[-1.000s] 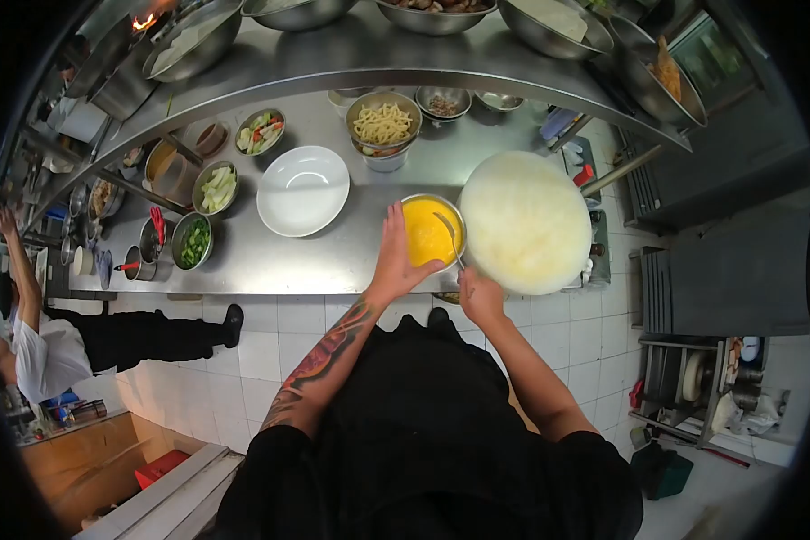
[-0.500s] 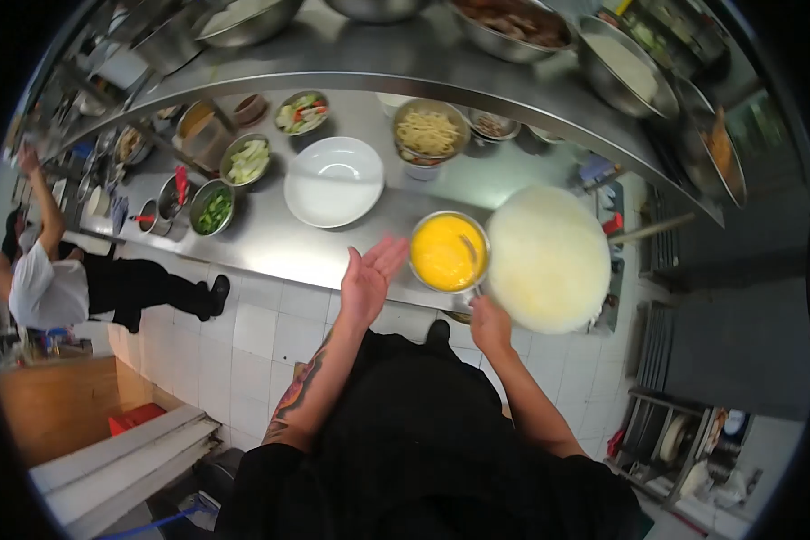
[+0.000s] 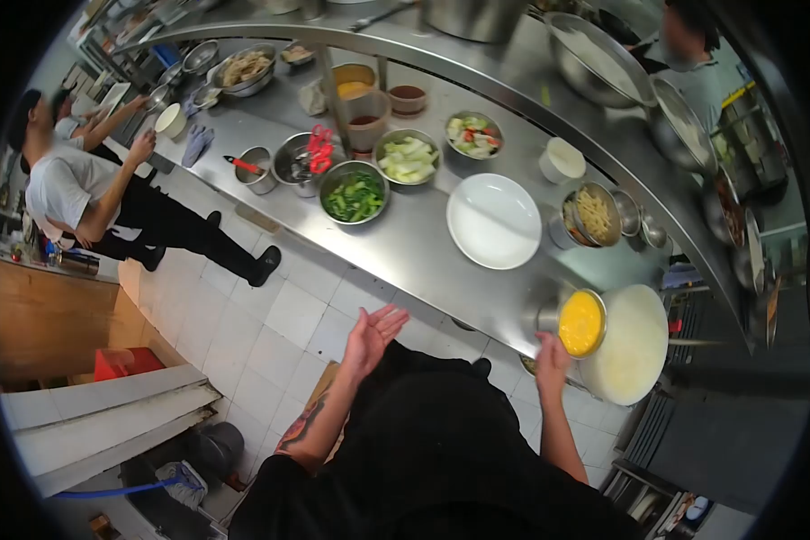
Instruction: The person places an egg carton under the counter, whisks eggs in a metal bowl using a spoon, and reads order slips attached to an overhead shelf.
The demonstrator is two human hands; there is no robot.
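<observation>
My left hand (image 3: 373, 339) is held in the air in front of the counter's edge, palm up, fingers apart, with nothing in it. A metal bowl of yellow liquid (image 3: 581, 324) stands at the right end of the counter. My right hand (image 3: 552, 358) is at this bowl's near left side, blurred; whether its fingers grip anything is hidden. Right beside the bowl is a large round white board (image 3: 628, 346). A white plate (image 3: 493, 221) lies farther left, near a metal bowl of noodles (image 3: 592, 214).
Bowls of green vegetables (image 3: 353, 196), pale cut vegetables (image 3: 408, 158) and mixed vegetables (image 3: 473, 136) line the counter (image 3: 405, 261). Red-handled scissors (image 3: 319, 148) stand in a pot. A metal shelf (image 3: 477, 67) spans above. People (image 3: 81, 193) stand at left.
The view has swung left, so the counter's things appear farther right. My left hand has left the yellow bowl's side. The fork-like utensil seen in the bowl earlier no longer shows.
</observation>
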